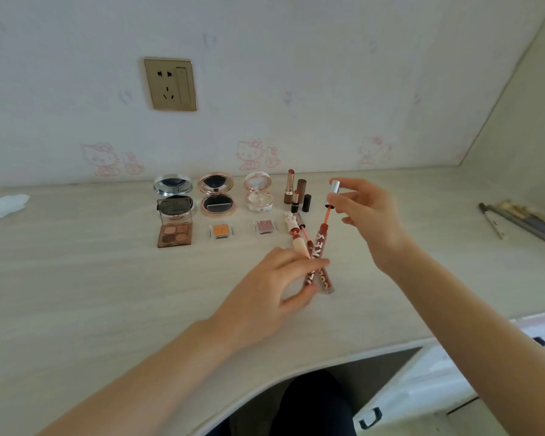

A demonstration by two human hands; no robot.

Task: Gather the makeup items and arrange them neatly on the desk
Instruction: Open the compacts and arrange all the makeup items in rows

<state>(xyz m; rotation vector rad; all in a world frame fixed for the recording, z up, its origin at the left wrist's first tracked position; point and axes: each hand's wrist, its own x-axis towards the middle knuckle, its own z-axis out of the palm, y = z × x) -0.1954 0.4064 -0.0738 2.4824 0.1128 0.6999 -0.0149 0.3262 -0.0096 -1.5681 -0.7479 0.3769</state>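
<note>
My left hand (274,286) grips a brown lip gloss tube (321,247) above the desk, with a second similar tube (309,276) beside it in the same fingers. My right hand (364,212) pinches the silver-capped applicator wand (334,196), whose tip sits in the first tube's mouth. Three open compacts stand in a row at the back: a silver one (173,190), a rose-gold one (216,195) and a white one (258,193). In front lie a four-colour eyeshadow palette (174,232), an orange pan (221,231) and a pink pan (265,227). Lipsticks (296,191) stand upright to the right.
A bunny-topped lip tint (291,226) lies by the lipsticks. Makeup brushes (523,221) lie at the desk's right end. A white tissue (2,205) sits at the far left. A wall socket (170,84) is above the desk (92,278). The curved front edge is near my body.
</note>
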